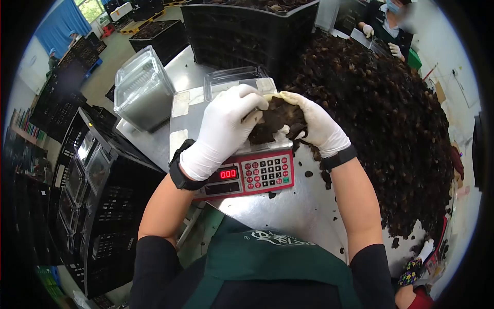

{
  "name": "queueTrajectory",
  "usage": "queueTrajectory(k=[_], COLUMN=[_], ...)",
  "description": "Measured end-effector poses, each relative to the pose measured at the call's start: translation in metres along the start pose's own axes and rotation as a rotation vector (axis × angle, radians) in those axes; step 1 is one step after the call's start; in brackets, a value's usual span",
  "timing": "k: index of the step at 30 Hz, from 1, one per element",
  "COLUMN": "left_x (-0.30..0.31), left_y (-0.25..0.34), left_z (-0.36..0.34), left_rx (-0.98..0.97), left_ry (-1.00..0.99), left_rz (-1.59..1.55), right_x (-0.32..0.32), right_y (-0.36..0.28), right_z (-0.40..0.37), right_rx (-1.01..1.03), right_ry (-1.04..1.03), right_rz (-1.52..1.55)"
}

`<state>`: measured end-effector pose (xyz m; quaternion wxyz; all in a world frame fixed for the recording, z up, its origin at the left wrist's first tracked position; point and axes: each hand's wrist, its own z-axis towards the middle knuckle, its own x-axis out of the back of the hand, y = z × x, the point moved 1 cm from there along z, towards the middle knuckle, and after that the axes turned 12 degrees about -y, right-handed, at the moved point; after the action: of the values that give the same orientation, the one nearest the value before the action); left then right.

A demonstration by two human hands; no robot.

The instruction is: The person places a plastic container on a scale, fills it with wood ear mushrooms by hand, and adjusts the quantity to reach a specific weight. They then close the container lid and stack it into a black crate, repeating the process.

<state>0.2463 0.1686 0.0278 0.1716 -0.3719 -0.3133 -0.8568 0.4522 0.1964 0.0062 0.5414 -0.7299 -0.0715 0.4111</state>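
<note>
Both hands wear white gloves and meet over a digital scale. My right hand (320, 123) is closed around a clump of dark brown pieces (278, 119). At the clump's left side my left hand (234, 110) has its fingers curled, the fingertips touching it. Behind them a clear plastic tray (236, 77) sits on the scale's metal plate (177, 136). The scale's red display (228, 174) reads 0.00, beside its keypad (267, 171). Part of the clump is hidden by the fingers.
A large heap of dark pieces (370, 129) covers the right side. Stacked clear trays (141, 90) stand at the left, a black crate (247, 36) behind the scale, black crates (123, 206) lower left. A masked co-worker (388, 26) is top right; another gloved hand (426, 250) shows lower right.
</note>
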Motion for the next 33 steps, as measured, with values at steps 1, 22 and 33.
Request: queueTrajectory(k=[1, 22, 33], left_x=[0.002, 0.015, 0.045], left_y=[-0.005, -0.047, 0.004], left_z=[-0.002, -0.06, -0.009], left_rx=[0.025, 0.515, 0.363], left_ry=[0.015, 0.152, -0.047], left_rz=[-0.034, -0.355, -0.812], right_x=[0.003, -0.011, -0.067], right_y=[0.0, 0.012, -0.023], right_z=[0.005, 0.041, 0.02], right_rx=[-0.031, 0.427, 0.16], right_ry=[-0.008, -0.019, -0.023], right_rz=[-0.026, -1.58, -0.891])
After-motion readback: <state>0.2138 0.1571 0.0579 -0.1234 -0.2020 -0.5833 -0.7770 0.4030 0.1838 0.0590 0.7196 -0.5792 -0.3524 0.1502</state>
